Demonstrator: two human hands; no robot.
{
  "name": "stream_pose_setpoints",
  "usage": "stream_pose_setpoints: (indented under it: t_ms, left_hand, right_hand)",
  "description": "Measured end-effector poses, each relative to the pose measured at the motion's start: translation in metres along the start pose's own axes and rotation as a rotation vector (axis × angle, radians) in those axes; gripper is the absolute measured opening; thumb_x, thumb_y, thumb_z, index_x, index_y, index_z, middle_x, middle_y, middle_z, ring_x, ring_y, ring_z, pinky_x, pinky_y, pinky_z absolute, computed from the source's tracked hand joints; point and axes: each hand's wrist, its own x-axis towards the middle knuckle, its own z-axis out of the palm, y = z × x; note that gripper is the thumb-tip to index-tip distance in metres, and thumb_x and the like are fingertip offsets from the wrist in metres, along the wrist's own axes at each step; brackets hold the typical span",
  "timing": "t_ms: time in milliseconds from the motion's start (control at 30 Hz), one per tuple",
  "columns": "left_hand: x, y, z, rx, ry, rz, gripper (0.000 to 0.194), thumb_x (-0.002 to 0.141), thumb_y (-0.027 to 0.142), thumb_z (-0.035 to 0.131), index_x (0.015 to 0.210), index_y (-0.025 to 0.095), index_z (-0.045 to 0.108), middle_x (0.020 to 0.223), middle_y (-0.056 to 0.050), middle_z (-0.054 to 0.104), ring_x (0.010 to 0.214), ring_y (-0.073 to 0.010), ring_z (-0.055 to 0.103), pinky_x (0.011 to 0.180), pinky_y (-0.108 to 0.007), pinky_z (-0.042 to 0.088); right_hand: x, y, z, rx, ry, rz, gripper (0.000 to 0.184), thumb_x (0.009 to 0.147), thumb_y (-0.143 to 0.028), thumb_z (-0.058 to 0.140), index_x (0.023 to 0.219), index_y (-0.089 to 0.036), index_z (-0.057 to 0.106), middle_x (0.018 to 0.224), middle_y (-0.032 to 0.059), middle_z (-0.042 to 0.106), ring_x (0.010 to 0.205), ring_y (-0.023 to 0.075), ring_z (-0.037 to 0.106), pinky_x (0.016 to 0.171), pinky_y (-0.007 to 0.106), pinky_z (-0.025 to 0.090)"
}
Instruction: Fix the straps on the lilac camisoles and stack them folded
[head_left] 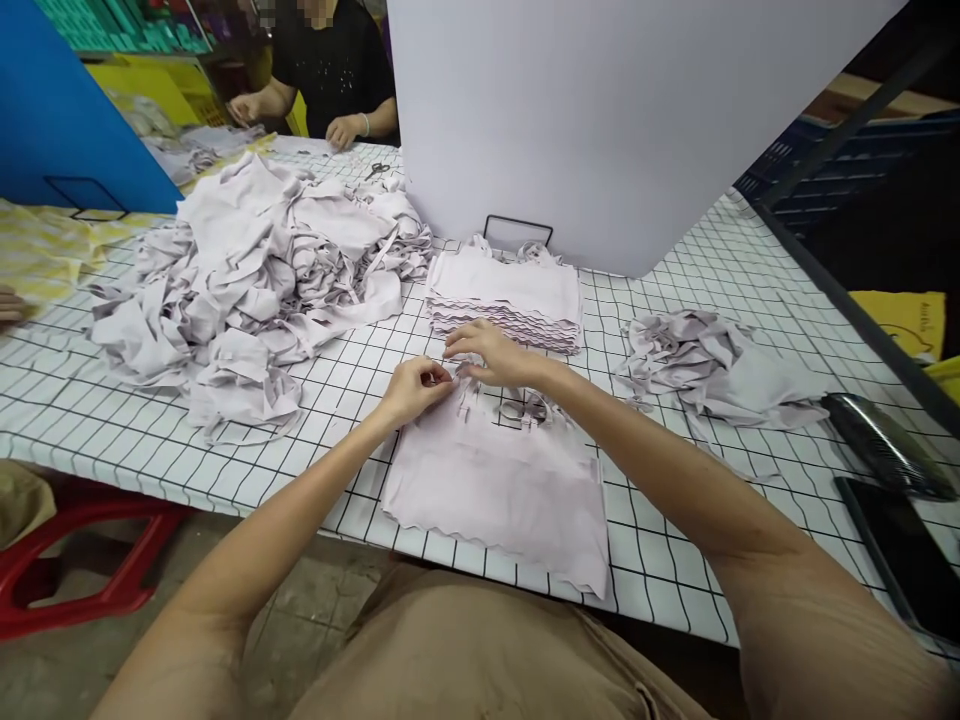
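Observation:
A pale pinkish-grey camisole (502,490) lies flat on the table in front of me, its wavy hem towards my body and its straps away. My left hand (416,390) pinches the camisole's upper left strap between thumb and fingertips. Just beyond it, my right hand (491,355) hovers over the same strap, fingers stretched out and thumb apart from them. The other strap lies loosely bunched near my right wrist. Behind my hands stands a neat stack of similar folded garments (502,285), with strap loops at its far edge.
A large heap of crumpled garments (247,260) covers the left side. A smaller heap (712,365), a shiny dark object (889,445) and a black phone (900,550) lie right. A white divider (570,130) stands behind the stack. Opposite sits a person (334,75); a red stool (112,560) stands lower left.

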Motion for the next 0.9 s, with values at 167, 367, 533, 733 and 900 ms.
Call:
stream_pose_setpoints:
  t_ms: [167,367,533,733,900]
  left_hand:
    - [-0.014,0.004,-0.001,-0.026,0.065,0.197,0.016,0.078,0.033,0.071,0.070,0.020,0.067,0.071,-0.001,0.059,0.065,-0.0145,0.048,0.062,-0.029,0.040]
    - [-0.020,0.005,-0.002,-0.021,0.100,0.218,0.009,0.081,0.027,0.067,0.074,0.021,0.068,0.077,-0.002,0.062,0.071,-0.0162,0.053,0.067,-0.031,0.043]
    - [-0.026,0.011,0.002,-0.039,0.120,0.239,0.011,0.083,0.028,0.068,0.075,0.021,0.068,0.078,-0.003,0.063,0.073,-0.0169,0.054,0.068,-0.032,0.045]
    - [-0.031,0.016,0.002,0.009,0.150,0.317,0.009,0.083,0.024,0.067,0.074,0.021,0.068,0.077,-0.003,0.063,0.073,-0.0168,0.055,0.067,-0.031,0.044]
    - [-0.034,0.013,0.001,0.037,0.200,0.335,0.009,0.084,0.021,0.065,0.075,0.021,0.067,0.077,-0.002,0.060,0.071,-0.0162,0.053,0.068,-0.031,0.044]
  right_hand:
    - [0.007,-0.014,-0.008,0.044,-0.174,-0.015,0.014,0.083,-0.024,0.071,0.070,-0.019,0.070,0.131,0.0112,0.061,0.136,0.0381,0.033,0.108,0.067,0.024]
    - [-0.020,-0.029,-0.049,0.185,-0.227,0.095,0.025,0.090,-0.040,0.064,0.077,-0.020,0.067,0.084,0.0057,0.069,0.095,0.0245,0.059,0.088,0.042,0.043]
    - [-0.028,-0.041,-0.041,0.150,-0.066,0.125,0.026,0.085,-0.039,0.073,0.102,-0.019,0.071,0.110,0.0087,0.068,0.106,0.0254,0.057,0.094,0.042,0.042]
    - [-0.017,-0.053,-0.009,0.071,-0.070,0.258,0.016,0.078,-0.029,0.079,0.070,-0.017,0.070,0.108,0.0107,0.067,0.118,0.0337,0.049,0.100,0.055,0.037]
    - [-0.031,-0.050,-0.022,0.459,-0.054,0.265,0.013,0.080,-0.029,0.070,0.074,-0.018,0.070,0.086,0.0036,0.071,0.090,0.0212,0.063,0.087,0.035,0.047]
